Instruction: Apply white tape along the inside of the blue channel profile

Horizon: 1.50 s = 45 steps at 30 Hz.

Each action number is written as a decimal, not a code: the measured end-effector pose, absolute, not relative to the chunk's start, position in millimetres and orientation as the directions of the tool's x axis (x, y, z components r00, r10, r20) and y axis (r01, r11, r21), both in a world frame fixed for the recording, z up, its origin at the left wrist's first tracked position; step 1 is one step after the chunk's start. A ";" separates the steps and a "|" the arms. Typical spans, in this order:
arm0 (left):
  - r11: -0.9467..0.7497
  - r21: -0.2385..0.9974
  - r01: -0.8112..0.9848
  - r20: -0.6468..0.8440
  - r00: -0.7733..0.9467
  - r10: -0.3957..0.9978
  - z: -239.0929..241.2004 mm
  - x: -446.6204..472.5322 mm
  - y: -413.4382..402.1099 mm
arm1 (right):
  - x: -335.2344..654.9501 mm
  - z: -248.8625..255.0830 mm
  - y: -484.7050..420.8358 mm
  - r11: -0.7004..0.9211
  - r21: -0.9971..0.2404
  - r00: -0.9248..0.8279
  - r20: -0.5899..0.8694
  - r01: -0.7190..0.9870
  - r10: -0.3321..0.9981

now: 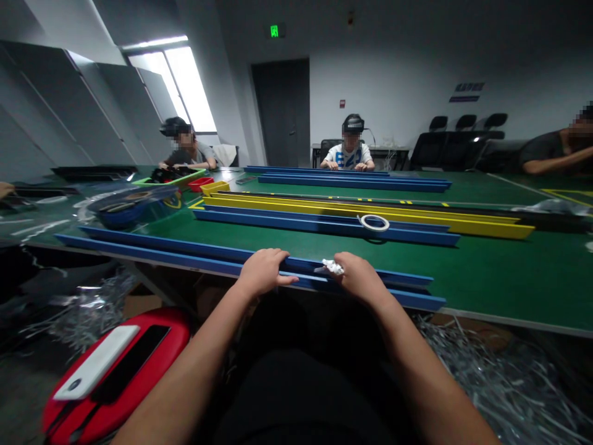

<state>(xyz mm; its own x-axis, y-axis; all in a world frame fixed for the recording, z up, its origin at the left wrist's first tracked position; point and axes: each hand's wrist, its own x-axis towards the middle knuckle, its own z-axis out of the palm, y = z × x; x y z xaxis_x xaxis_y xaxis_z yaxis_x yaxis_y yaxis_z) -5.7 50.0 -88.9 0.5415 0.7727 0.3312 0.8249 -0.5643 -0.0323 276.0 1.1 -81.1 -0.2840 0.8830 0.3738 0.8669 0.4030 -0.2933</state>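
Note:
A long blue channel with raised edges lies along the near side of the table. My left hand is on it near the middle, fingers over the far edge and thumb stretched along the near edge. Further right, my right hand has its fingers closed around a crumpled white wipe, just over the same channel. A thin pale strip shows inside the channel between my hands. Beyond it lies another blue channel, with a ring of white tape on it.
Yellow channels and more blue ones lie farther back on the green table. At left are a blue reel and a green tray. A red stool bears two devices. Shredded strips cover the floor. Several people sit around.

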 end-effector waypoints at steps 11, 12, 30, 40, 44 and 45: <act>-0.558 -0.062 0.827 0.356 0.541 0.762 -92.0 -3.4 48.0 | 286.8 -86.7 8.3 0.476 -0.569 -0.256 0.425 0.671 0.868; -0.558 -0.064 0.827 0.359 0.541 0.760 -92.7 -3.4 48.1 | 286.8 -87.3 8.6 0.474 -0.582 -0.250 0.425 0.661 0.870; -0.567 -0.081 0.820 0.401 0.548 0.734 -97.0 -5.1 48.8 | 287.5 -83.0 7.6 0.463 -0.639 -0.311 0.343 0.614 0.886; -0.568 -0.076 0.819 0.403 0.547 0.734 -96.7 -5.8 48.5 | 289.2 -88.1 11.1 0.403 -0.746 -0.138 0.393 0.531 0.909; -0.563 -0.080 0.822 0.398 0.545 0.738 -97.2 -5.6 49.1 | 292.0 -90.1 14.9 0.508 -0.657 -0.156 0.518 0.557 0.841; -0.564 -0.080 0.822 0.397 0.545 0.738 -97.3 -5.5 49.2 | 292.6 -90.5 15.8 0.534 -0.634 -0.169 0.544 0.559 0.822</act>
<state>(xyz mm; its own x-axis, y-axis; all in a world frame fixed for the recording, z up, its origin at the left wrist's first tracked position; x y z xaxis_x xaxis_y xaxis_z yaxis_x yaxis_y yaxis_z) -5.5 49.2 -97.3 0.5449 0.7384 0.3974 0.8221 -0.5636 -0.0799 292.6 15.8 -90.5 -0.1687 0.8223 0.5435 0.5590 0.5340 -0.6343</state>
